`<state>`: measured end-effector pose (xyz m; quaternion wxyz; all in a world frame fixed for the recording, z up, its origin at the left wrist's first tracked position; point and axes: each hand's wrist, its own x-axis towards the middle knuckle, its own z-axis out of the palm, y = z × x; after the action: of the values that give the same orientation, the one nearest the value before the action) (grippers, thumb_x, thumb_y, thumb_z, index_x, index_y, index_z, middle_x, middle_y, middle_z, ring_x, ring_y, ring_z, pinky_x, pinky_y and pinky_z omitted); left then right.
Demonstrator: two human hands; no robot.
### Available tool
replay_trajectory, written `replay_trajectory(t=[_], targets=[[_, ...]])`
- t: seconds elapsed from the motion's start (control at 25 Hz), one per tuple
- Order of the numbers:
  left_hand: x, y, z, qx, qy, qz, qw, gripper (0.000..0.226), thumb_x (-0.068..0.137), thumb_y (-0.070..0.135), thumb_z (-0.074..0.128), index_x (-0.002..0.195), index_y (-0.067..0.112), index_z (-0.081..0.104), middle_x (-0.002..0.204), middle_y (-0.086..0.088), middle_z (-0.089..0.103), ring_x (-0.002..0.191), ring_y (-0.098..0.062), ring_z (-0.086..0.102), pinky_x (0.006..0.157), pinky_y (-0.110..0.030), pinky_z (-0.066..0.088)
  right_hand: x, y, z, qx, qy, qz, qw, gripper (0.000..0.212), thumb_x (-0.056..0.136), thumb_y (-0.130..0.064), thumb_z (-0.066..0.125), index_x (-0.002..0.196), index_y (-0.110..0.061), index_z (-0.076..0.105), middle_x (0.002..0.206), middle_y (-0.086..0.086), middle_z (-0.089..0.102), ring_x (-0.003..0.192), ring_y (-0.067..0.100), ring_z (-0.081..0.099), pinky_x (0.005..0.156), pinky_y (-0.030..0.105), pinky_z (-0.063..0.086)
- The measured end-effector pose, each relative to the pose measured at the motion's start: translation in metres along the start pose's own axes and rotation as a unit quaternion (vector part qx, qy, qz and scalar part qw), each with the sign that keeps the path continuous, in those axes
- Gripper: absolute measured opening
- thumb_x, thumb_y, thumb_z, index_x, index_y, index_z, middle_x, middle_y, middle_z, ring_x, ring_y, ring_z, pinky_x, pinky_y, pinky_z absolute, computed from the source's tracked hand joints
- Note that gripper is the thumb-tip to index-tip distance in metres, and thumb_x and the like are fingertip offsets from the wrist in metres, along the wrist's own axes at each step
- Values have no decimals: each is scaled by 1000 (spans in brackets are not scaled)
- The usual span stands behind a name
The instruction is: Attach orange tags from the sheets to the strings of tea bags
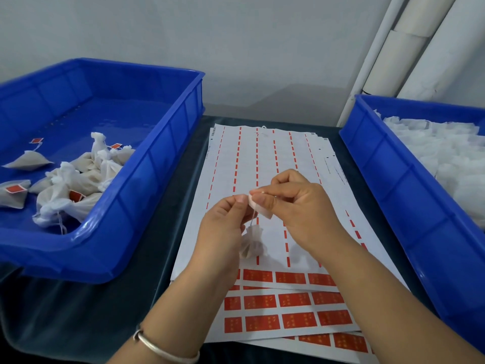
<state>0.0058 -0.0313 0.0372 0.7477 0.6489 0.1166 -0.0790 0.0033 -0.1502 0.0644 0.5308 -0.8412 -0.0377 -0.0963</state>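
Head view, hands: the left hand [225, 219] and the right hand [296, 203] meet above the middle of the sheets; both are raised off the table

Left hand: thumb and forefinger curled and pinching one edge of a small tag [258, 207]; a silver bangle [162, 348] sits on that wrist

Right hand: fingers curled, thumb and forefinger pinching the other side of the same tag, its pale back facing the camera; whether the tag is already folded over the string cannot be told

String: a thin white string [253, 219] runs down from the pinched tag, between the two hands

Tea bag: one tea bag [252, 244] hangs at the end of the string, just below the hands and above the top sheet; whether it touches the paper cannot be told

Sheets: a fanned stack of sheets [288, 306] lies on the dark table [78, 311] between the two bins; the top sheet is mostly stripped, with thin orange leftover strips; rows of orange tags [299, 320] remain along the near edges

Left bin: a blue bin [147, 164] holds a loose heap of tagged tea bags [76, 190] in its near part, several showing orange tags

Right bin: a second blue bin [388, 164] at the right edge is filled with white untagged bags [451, 158]

Behind: a pale wall [210, 35]; white pipes [409, 48] lean in the far right corner
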Motion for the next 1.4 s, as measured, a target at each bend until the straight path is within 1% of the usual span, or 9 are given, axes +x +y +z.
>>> replay_trajectory(t=[0.12, 0.32, 0.44, 0.64, 0.84, 1.0, 1.12, 1.2, 1.4], targets=[[0, -3, 1, -25, -10, -29, 999, 26, 95, 35, 46, 94, 24, 70, 83, 10, 73, 89, -11, 66, 82, -29, 46, 2, 7, -1, 34, 16, 11, 999, 7, 77, -34, 68, 78, -40, 70, 77, -21, 55, 79, -6, 54, 66, 3, 42], [1, -2, 2, -52, -10, -54, 997, 24, 94, 33, 49, 96, 21, 70, 80, 7, 73, 88, -14, 68, 79, -29, 47, 3, 12, -3, 57, 18, 7, 998, 18, 82, -26, 68, 73, -42, 67, 78, -29, 63, 82, -13, 57, 67, -2, 40], [1, 0, 2, -15, 7, -26, 1000, 24, 95, 35, 47, 87, 27, 69, 76, 11, 72, 86, -14, 67, 83, -30, 49, 3, 13, -2, 58, 11, 8, 998, 18, 83, -26, 67, 74, -42, 67, 76, -36, 64, 84, -16, 57, 66, -4, 39], [-5, 7, 1, 66, 45, 55, 995, 23, 94, 34, 47, 78, 32, 63, 68, 19, 67, 77, -10, 65, 77, -27, 50, 5, 14, -4, 61, 16, 23, 998, 17, 83, -28, 67, 73, -42, 69, 77, -36, 64, 87, -14, 59, 66, -5, 40], [-4, 20, -1, -51, -33, -51, 997, 32, 95, 23, 47, 70, 13, 64, 70, -3, 68, 79, -19, 63, 81, -34, 46, 6, 12, -8, 47, 16, 18, 999, 13, 83, -29, 67, 78, -40, 71, 78, -37, 62, 87, -11, 58, 64, -3, 42], [-4, 16, -8, -77, -106, -61, 989, 25, 92, 25, 53, 77, 15, 71, 79, -4, 71, 67, -13, 64, 71, -27, 51, 6, 8, -13, 53, -17, 16, 998, 19, 84, -26, 66, 76, -42, 71, 80, -34, 66, 94, -6, 62, 76, 8, 50], [-3, 14, -12, -63, -152, -53, 985, 17, 75, 29, 67, 87, 18, 72, 83, -4, 71, 63, -10, 62, 66, -23, 52, 6, 4, -16, 59, -41, 13, 997, 21, 85, -25, 65, 74, -42, 71, 84, -27, 70, 89, -1, 64, 76, 12, 53], [-2, 13, -13, -36, -154, -52, 986, 24, 64, 33, 70, 83, 20, 73, 81, -4, 69, 67, -12, 59, 66, -24, 51, 6, 1, -17, 57, -49, 18, 997, 15, 85, -28, 65, 77, -38, 73, 85, -19, 72, 84, 4, 66, 74, 17, 55], [-1, 12, -13, -25, -144, -53, 988, 16, 60, 31, 72, 73, 22, 74, 76, -4, 69, 65, -12, 58, 66, -26, 48, 6, -4, -20, 64, -61, 44, 995, 9, 82, -32, 65, 79, -33, 74, 82, -12, 73, 81, 13, 68, 76, 26, 58]])
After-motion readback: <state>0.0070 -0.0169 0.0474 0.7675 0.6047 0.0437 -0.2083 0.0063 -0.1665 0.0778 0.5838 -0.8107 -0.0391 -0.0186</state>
